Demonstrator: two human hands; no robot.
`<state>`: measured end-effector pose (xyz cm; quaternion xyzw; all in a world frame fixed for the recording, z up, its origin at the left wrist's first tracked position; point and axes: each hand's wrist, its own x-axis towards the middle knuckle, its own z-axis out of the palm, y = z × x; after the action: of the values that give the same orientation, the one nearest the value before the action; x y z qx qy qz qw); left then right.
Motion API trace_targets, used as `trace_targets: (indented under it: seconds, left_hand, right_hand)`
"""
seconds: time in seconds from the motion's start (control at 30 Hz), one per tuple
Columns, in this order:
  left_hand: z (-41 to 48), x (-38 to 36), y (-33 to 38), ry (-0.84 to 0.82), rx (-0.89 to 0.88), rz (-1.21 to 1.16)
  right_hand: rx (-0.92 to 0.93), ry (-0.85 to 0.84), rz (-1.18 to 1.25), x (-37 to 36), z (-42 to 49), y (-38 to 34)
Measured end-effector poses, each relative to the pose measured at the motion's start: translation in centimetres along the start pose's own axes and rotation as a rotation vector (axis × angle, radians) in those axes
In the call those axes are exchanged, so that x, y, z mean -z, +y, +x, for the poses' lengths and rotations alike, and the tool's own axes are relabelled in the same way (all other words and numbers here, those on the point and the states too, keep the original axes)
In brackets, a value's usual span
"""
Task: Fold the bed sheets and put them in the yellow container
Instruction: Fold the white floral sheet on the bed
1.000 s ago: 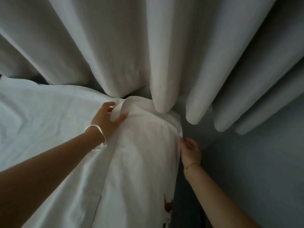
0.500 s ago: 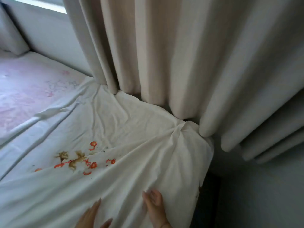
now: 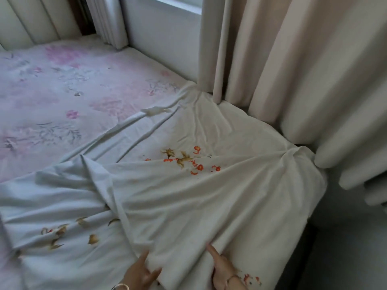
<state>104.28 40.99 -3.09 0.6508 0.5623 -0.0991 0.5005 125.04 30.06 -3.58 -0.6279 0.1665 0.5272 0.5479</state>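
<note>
Both hands have slid further up into view at 6 o'clock since half a second back, and way more bare mattress shows now. So the left hand (image 3: 140, 272) pinches a ridge of the white sheet (image 3: 209, 197) between thumb and fingers. The right hand (image 3: 222, 268) lies on it just beside, one finger straight; can't tell if the rest grip. The sheet sits rumpled over the near half of the bed, its corner bunched at 3 o'clock. Pink floral mattress (image 3: 62, 91) at 10 o'clock, beige curtain (image 3: 293, 80) at 2, window ledge (image 3: 167, 34) at 12.
</note>
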Motion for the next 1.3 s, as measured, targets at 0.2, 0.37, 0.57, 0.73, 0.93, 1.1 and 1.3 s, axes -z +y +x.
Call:
trace_targets:
  seconds: [0.2, 0.37, 0.57, 0.73, 0.93, 1.1, 1.3]
  left_hand:
    - [1.1, -1.6, -2.0, 0.355, 0.014, -0.379]
    - [1.6, 0.7, 0.6, 0.315, 0.109, -0.791]
    - [2.1, 4.3, 4.8, 0.174, 0.082, -1.114]
    - [3.7, 7.7, 6.1, 0.325, 0.012, -1.016]
    - [5.2, 8.6, 5.8, 0.458, 0.063, -0.852]
    - [6.5, 7.7, 5.5, 0.461, 0.073, -0.721]
    - [7.9, 6.9, 8.9, 0.391, 0.041, -0.721]
  right_hand:
    - [-0.056, -0.089, -0.172, -2.3, -2.1, 2.2]
    - [-0.058, -0.17, -0.274, -4.6, -1.7, -1.4]
    - [0.159, -0.267, -0.307, -12.2, -2.7, -13.6]
    - [0.529, -0.399, -0.283, -21.8, -5.1, -28.5]
    - [0.613, -0.602, -0.439, -26.0, -3.6, -33.6]
    - [0.418, -0.592, -0.761, -23.8, 2.7, -25.6]
    - [0.234, -0.585, -0.804, -20.3, 6.1, -22.2]
